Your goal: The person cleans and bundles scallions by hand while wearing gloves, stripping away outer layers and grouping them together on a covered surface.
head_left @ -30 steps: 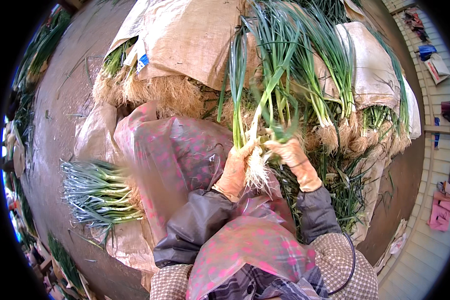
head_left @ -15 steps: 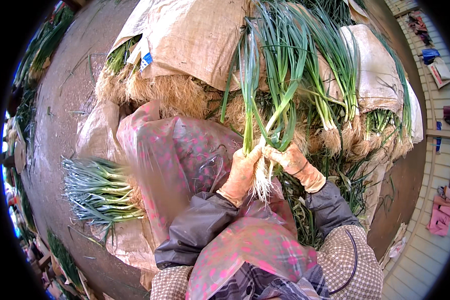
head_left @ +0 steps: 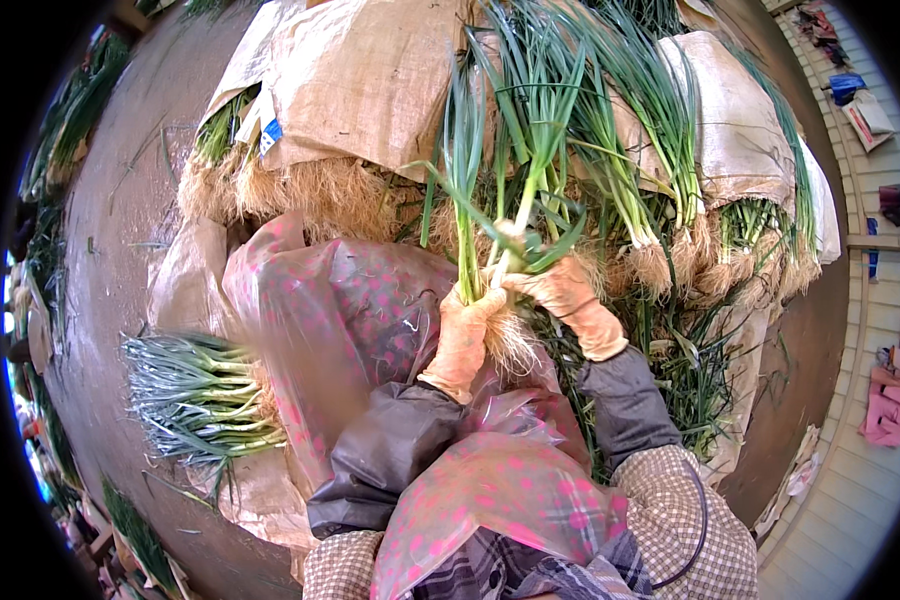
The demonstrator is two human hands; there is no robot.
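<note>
A: Entry, head view. Both hands wore tan gloves. The left hand (head_left: pixel 463 335) was closed around the lower stalks of a small bunch of green onions (head_left: pixel 515 215), just above the root tuft (head_left: pixel 510 345). The bunch stood upright in front of the chest, over the pink dotted plastic apron (head_left: pixel 370 310).

B: And the right hand?

A: The right hand (head_left: pixel 565 295) was curled at the stalks a little higher, fingers pinching at a leaf or outer skin. Exactly what it gripped could not be told; leaves covered the fingertips.

B: Handling notes?

A: Judged light. The white stalk looked firm near the roots; the green leaves were soft and bent outward, so likely to crease or snap if squeezed. The roots looked dry and hairy. The best hold seemed to be the firm white part just above the roots, where the left hand had it.

B: Surroundings?

A: Behind the bunch lay piled green onions (head_left: pixel 670 170) under brown sacks (head_left: pixel 360 80), roots facing the person. A laid-out bundle (head_left: pixel 195 395) rested on sacking to the left, well apart from the hands. Loose leaves (head_left: pixel 690 370) lay on the ground to the right.
</note>
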